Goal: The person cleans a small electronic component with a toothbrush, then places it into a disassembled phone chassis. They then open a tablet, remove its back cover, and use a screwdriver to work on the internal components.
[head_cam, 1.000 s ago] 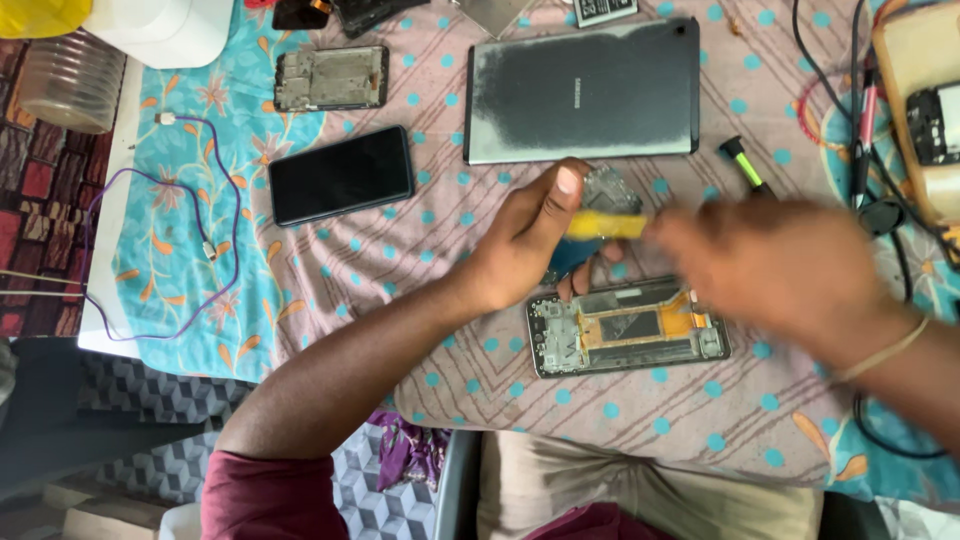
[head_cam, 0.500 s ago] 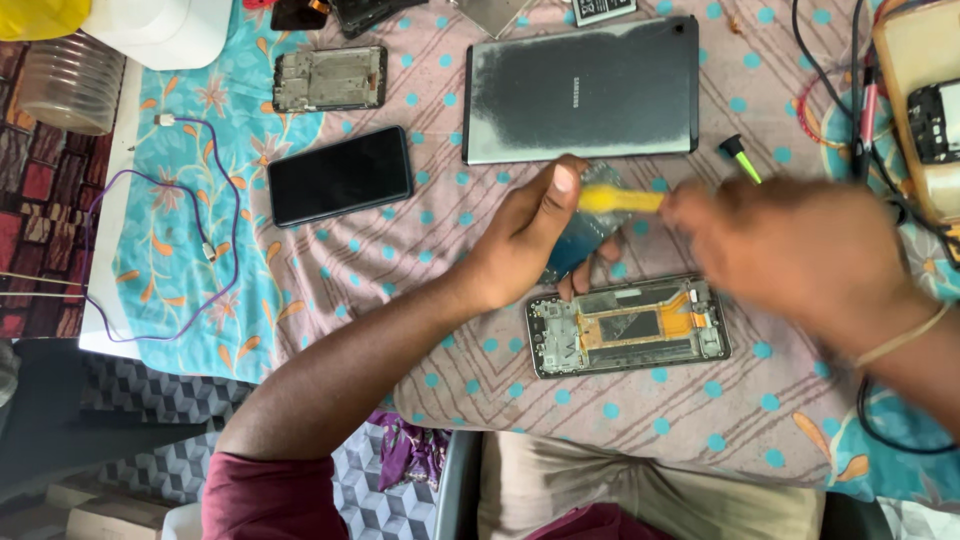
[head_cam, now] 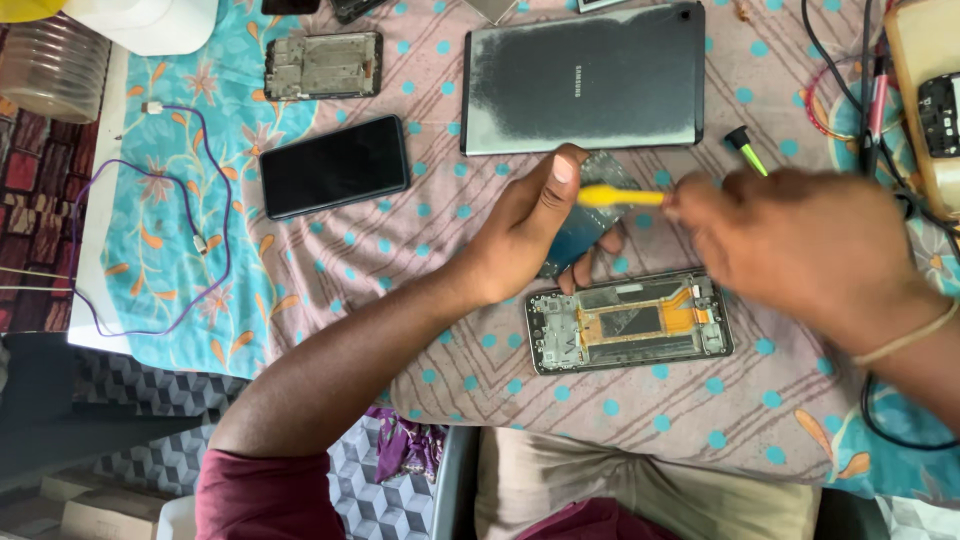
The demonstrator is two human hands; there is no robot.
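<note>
My left hand (head_cam: 530,232) grips a small dark circuit board (head_cam: 590,225), thumb on top and fingers beneath. My right hand (head_cam: 800,250), blurred by motion, holds a thin yellow tool (head_cam: 620,196) whose tip rests on the board near my left thumb. Just below both hands an opened phone frame (head_cam: 628,322) with an orange flex cable lies flat on the patterned cloth.
A grey tablet (head_cam: 583,80) lies face down behind my hands. A black phone (head_cam: 335,166) and a bare phone frame (head_cam: 323,65) sit to the left. There is a purple cable (head_cam: 200,250) at far left, a green-tipped tool (head_cam: 745,148) and black wires (head_cam: 870,90) at right.
My right hand has shifted slightly with the yellow tool, brushing across the board. My left hand keeps its hold in the same place.
</note>
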